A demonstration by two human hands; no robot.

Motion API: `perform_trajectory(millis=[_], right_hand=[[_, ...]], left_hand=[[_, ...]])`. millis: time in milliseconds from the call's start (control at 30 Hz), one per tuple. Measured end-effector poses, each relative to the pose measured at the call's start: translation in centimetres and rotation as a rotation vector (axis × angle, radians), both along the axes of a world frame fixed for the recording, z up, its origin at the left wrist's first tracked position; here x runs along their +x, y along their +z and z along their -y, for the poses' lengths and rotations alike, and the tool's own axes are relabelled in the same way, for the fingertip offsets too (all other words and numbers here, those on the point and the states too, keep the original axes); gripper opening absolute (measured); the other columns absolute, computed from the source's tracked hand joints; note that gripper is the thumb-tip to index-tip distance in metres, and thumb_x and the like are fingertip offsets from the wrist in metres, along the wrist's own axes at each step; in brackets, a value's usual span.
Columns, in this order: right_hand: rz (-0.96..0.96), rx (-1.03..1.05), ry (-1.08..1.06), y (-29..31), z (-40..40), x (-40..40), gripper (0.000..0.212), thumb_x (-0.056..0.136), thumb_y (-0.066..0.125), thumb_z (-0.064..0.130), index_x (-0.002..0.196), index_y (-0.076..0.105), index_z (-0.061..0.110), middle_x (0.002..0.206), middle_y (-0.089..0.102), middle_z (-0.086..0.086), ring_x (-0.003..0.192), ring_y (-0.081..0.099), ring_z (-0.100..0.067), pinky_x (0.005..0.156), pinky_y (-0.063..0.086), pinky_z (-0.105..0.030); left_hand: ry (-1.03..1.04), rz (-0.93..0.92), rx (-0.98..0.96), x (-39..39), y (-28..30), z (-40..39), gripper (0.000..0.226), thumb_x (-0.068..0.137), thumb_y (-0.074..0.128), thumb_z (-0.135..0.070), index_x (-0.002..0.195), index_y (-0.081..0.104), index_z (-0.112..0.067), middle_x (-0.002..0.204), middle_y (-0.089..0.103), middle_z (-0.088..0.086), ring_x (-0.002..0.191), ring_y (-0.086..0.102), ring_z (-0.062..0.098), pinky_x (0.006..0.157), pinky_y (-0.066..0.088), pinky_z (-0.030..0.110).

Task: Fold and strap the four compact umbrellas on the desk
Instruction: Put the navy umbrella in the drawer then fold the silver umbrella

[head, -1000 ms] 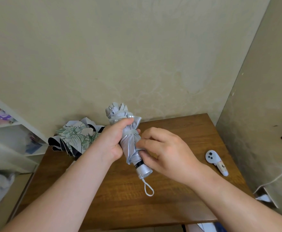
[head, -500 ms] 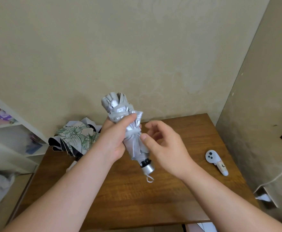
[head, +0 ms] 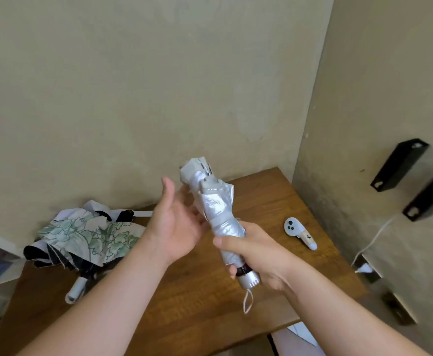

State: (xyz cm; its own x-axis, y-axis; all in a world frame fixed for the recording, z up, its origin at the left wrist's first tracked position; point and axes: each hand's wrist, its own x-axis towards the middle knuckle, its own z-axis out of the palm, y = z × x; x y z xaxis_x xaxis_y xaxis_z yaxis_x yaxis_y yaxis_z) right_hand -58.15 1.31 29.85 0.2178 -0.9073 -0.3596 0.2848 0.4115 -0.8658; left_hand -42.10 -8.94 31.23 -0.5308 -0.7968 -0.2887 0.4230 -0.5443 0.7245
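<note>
Right now, seen from beside the desk:
Held umbrella: a folded silver compact umbrella (head: 219, 214) is raised above the brown wooden desk (head: 205, 314), tilted with its canopy end up toward the wall and its handle down toward the person.
Strap: a pale band (head: 221, 220) runs around the silver canopy about halfway along; whether it is fastened cannot be told.
Right hand: the right hand (head: 259, 255) grips the lower part of the silver umbrella, fingers and thumb curled round it just above the silver ribbed handle (head: 247, 278).
Wrist loop: a thin white cord loop (head: 248, 301) hangs from the handle end, clear of the desk.
Left hand: the left hand (head: 176, 224) is spread, palm turned toward the canopy, fingers straight; the fingertips seem to touch the fabric, but they clasp nothing.
Second umbrella: a white compact umbrella with a green floral print and black lining (head: 87, 237) lies loose and unfolded on the far left of the desk, its pale handle (head: 75, 290) pointing toward the near edge.
Other item: a small white handheld controller with dark buttons (head: 300, 231) lies on the right side of the desk, well apart from both umbrellas.
Surroundings: beige walls meet in the corner behind the desk; two black brackets (head: 400, 165) are fixed to the right wall.
</note>
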Motion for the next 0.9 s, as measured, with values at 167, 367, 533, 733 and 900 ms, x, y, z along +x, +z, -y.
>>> perform_trajectory(millis=[167,367,533,733,900], right_hand=[[0.328,0.140,-0.036,-1.1,-1.2,-0.7,0.043,0.088,0.075,0.031,0.118,0.055,0.007,0.080,0.062,-0.011,0.051,0.056,-0.017,0.050,0.054,-0.030],[0.004,0.277,-0.323,-4.3,-5.8,-3.1,0.044,0.094,0.065,0.061,0.118,0.070,0.024,0.091,0.069,-0.014,0.059,0.058,-0.024,0.056,0.051,-0.029],[-0.044,0.467,-0.771,-10.8,-14.4,-3.8,0.016,0.092,0.075,0.047,0.090,0.076,0.031,0.084,0.066,-0.006,0.057,0.052,-0.016,0.054,0.040,-0.022],[-0.300,0.626,-1.160,-18.8,-23.5,-6.0,0.025,0.087,0.083,0.030,0.086,0.068,0.011,0.069,0.056,-0.005,0.050,0.037,-0.016,0.046,0.027,-0.025],[-0.422,0.906,-0.924,-26.0,-28.9,-8.3,0.043,0.086,0.076,0.055,0.102,0.073,0.014,0.069,0.055,-0.002,0.055,0.042,-0.020,0.047,0.033,-0.026]], left_hand=[[-0.235,0.190,-0.066,-3.6,0.2,-0.2,0.098,0.063,0.096,-0.036,0.145,0.052,-0.006,0.145,0.059,0.022,0.119,0.069,0.030,0.083,0.061,0.043],[-0.200,0.286,-0.202,-7.5,-3.4,-0.5,0.062,0.089,0.078,-0.006,0.138,0.046,-0.027,0.120,0.069,0.011,0.107,0.074,0.029,0.091,0.061,0.053],[-0.437,0.412,-0.267,-10.5,-10.1,-4.9,0.061,0.088,0.081,-0.005,0.131,0.048,-0.033,0.127,0.066,0.004,0.109,0.074,0.021,0.092,0.062,0.047],[-0.685,0.678,-0.096,-14.3,-21.3,-13.9,0.062,0.090,0.077,-0.022,0.136,0.038,-0.037,0.123,0.067,0.001,0.106,0.073,0.021,0.092,0.062,0.047],[-0.905,0.884,0.204,-16.1,-28.1,-18.4,0.043,0.099,0.064,-0.012,0.136,0.045,-0.025,0.107,0.066,0.005,0.097,0.066,0.023,0.090,0.054,0.036]])
